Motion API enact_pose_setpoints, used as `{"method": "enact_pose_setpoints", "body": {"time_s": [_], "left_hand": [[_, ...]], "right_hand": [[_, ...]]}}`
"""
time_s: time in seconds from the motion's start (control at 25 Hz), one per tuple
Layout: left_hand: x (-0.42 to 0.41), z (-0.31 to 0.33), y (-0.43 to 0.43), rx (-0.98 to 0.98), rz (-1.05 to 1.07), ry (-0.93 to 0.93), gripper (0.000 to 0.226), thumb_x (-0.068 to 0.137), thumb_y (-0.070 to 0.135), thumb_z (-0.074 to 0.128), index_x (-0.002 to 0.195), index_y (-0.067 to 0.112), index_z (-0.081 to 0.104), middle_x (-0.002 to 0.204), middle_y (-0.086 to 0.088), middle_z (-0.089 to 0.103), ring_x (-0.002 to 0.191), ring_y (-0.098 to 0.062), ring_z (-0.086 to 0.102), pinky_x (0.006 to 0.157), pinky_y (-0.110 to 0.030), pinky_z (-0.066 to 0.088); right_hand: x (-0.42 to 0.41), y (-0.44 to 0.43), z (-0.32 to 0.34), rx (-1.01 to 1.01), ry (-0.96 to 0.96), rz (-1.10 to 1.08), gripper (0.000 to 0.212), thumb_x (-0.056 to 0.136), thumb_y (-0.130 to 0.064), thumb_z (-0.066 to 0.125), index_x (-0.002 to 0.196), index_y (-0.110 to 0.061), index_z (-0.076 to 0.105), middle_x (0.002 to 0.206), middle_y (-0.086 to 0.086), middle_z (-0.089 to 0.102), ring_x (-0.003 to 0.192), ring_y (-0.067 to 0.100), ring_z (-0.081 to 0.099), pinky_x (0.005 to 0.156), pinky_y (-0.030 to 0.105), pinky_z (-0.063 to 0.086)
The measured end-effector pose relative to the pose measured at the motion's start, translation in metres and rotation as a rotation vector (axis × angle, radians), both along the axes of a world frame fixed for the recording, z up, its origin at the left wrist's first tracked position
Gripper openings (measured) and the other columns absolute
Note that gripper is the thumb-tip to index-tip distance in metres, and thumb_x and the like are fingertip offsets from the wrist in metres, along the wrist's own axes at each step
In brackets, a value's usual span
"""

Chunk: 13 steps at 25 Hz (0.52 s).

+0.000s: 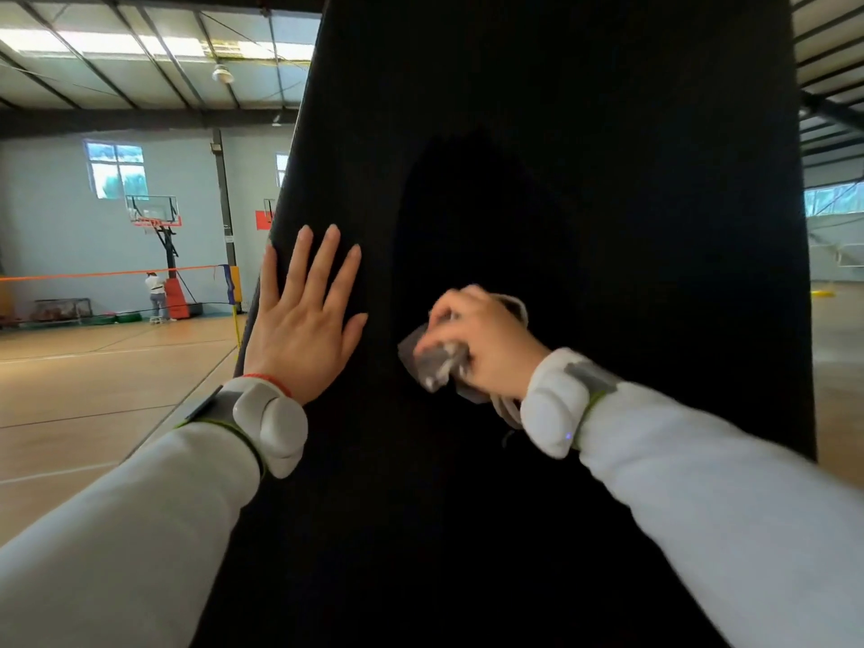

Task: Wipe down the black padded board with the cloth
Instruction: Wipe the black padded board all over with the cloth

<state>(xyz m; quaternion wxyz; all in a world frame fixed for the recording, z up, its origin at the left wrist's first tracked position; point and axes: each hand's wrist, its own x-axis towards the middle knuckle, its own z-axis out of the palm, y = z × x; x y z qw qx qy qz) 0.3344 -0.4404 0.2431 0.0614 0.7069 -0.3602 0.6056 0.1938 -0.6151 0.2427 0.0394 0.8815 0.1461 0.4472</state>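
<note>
Far side of gym: basketball hoop (154, 212) w/ red-padded base, orange net tape (93, 275) across court, person (156, 297) by hoop, wood floor (93, 390), window (117, 168).

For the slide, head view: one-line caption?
Left hand braces the black padded board flat while right hand grips the cloth against it.

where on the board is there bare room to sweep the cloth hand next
Bare black padded board lies above the right hand and cloth, rightward to its edge, and below between the sleeves. Crowded: left edge, under the flat left hand.
</note>
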Motion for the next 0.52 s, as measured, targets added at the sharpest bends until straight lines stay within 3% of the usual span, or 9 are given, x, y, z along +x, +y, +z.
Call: {"method": "enact_pose_setpoints", "body": {"time_s": [0.12,0.2,0.36,0.52], "left_hand": [[0.002,-0.001,0.0,-0.007,0.018,0.001,0.064,0.091,0.043,0.028,0.146,0.01,0.021,0.154,-0.016,0.017,0.142,-0.034,0.008,0.113,-0.05,-0.001],[0.002,-0.001,-0.001,-0.006,0.021,-0.006,0.064,0.091,0.043,0.027,0.147,0.011,0.021,0.154,-0.016,0.017,0.142,-0.034,0.008,0.113,-0.051,0.0],[0.001,-0.002,-0.002,-0.012,0.007,-0.008,0.064,0.091,0.042,0.029,0.147,0.011,0.021,0.154,-0.016,0.016,0.143,-0.034,0.008,0.113,-0.052,0.001],[-0.001,-0.001,-0.001,-0.025,-0.015,-0.005,0.063,0.091,0.04,0.032,0.146,0.01,0.023,0.154,-0.017,0.018,0.142,-0.035,0.01,0.113,-0.053,0.002]], "right_hand": [[0.004,0.004,0.065,0.316,-0.289,-0.093,0.039,0.072,-0.003,0.054,0.104,-0.019,0.07,0.109,0.01,0.051,0.102,0.03,0.046,0.093,0.038,0.039],[0.017,0.012,0.077,0.413,-0.374,-0.181,0.041,0.075,-0.003,0.058,0.11,-0.024,0.066,0.116,0.006,0.046,0.109,0.025,0.041,0.096,0.037,0.037],[0.037,0.014,0.034,0.26,-0.393,-0.106,0.033,0.071,-0.01,0.067,0.101,-0.025,0.07,0.106,0.005,0.052,0.096,0.026,0.045,0.083,0.035,0.039],[0.032,0.012,-0.011,0.211,-0.307,-0.028,0.027,0.069,-0.013,0.076,0.093,-0.025,0.073,0.098,0.003,0.054,0.093,0.026,0.048,0.082,0.037,0.039]]}}
